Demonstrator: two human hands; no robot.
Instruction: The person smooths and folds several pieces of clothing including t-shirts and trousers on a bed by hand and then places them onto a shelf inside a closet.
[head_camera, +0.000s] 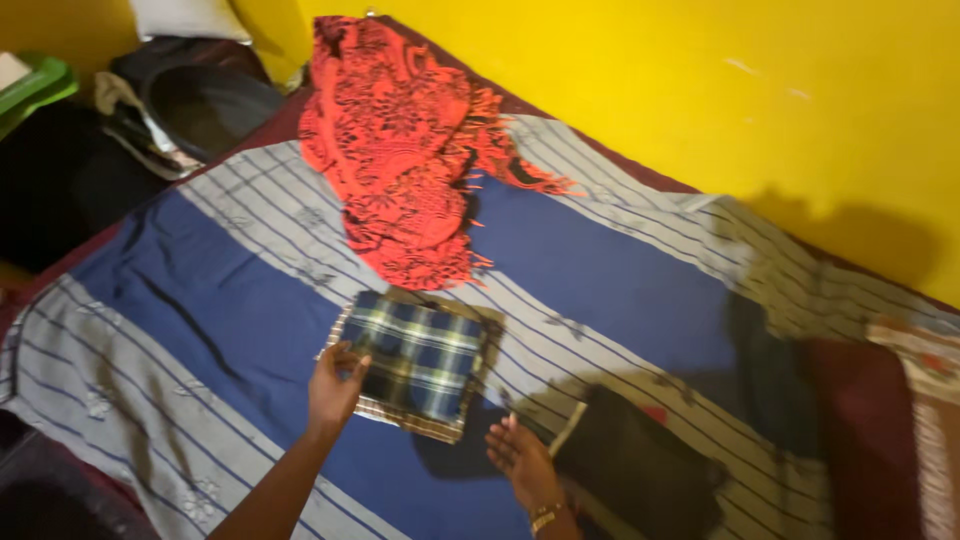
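Plaid folded cloth (420, 362) x1 | left hand (335, 385) touching | red shawl (405, 150) x1

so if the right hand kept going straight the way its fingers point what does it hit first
Most likely the folded plaid cloth: the right hand lies open just below its near corner, fingers aimed up and left toward it. Depth is hard to judge from this single view.

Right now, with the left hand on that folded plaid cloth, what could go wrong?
1. The left hand pinches only one edge of the folded plaid cloth; lifted by that grip alone, the folds could fall open.
2. The right hand is open and off the cloth, so its far side has no support.
3. The red patterned shawl lies loosely just beyond; sliding the cloth forward could catch its fringe.
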